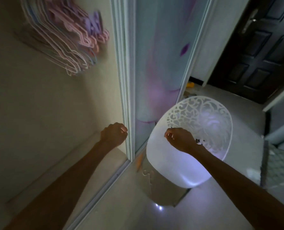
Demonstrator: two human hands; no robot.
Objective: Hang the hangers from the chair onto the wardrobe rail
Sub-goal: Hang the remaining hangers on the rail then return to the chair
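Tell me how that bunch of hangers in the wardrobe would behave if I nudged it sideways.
The hangers look thin and wiry, so probably light and easily swung. They are packed tightly together, so a push would likely move the whole bunch and could tangle them. The picture is blurred there, so their material is a guess.

Your left hand (114, 133) and right hand (179, 138) hover with fingers (168, 135) curled and holding nothing, the right over the white chair (179, 166), while blurred pastel hangers (68, 39) hang inside the wardrobe (123, 80).
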